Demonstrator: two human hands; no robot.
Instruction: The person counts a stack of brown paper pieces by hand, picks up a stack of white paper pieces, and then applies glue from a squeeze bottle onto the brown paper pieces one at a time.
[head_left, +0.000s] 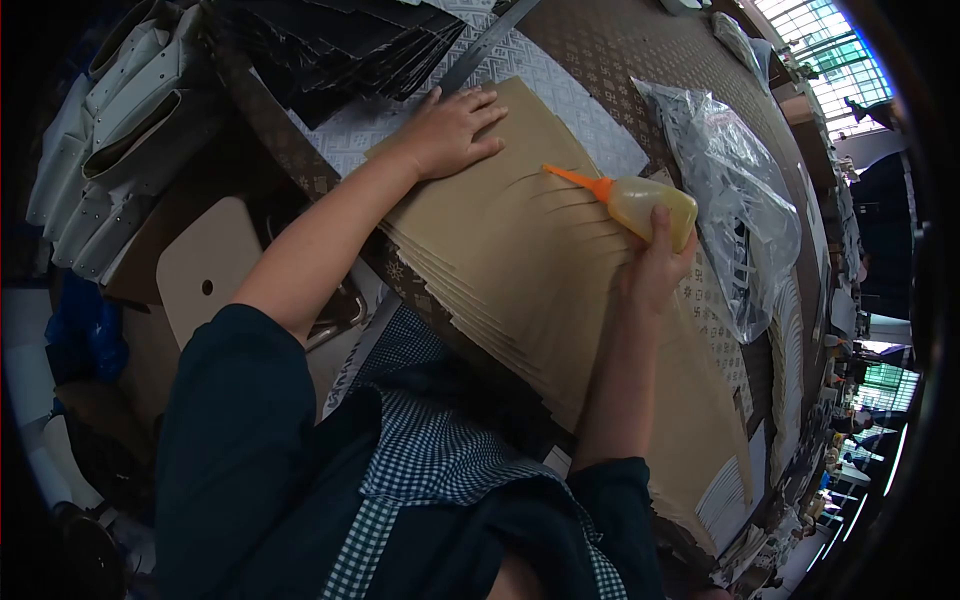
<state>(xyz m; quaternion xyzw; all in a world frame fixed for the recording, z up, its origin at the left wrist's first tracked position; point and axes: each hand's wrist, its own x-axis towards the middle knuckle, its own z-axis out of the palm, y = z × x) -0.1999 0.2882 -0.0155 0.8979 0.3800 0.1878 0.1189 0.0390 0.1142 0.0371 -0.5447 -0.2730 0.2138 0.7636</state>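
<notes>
A patterned table (600, 50) is carrying a fanned stack of brown sheets (500, 250), with a plastic bag (740, 220) lying beside it. The left hand (450, 130) is pressing flat and open on the stack; the right hand (655, 265) is gripping a glue bottle (655, 205). Too hard a squeeze risks flooding the staggered edges; a lifted left hand risks sheets sliding. The bottle is sticking out above the fist, its nozzle (578, 181) over the sheets.

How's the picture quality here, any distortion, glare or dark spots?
Head view: strong fisheye bend with a black rim round the edges; windows at top right glare bright; the left hand flat on the brown sheets and the right hand holding the glue bottle are sharp and evenly lit; the far right edge is squeezed and hard to read.
</notes>
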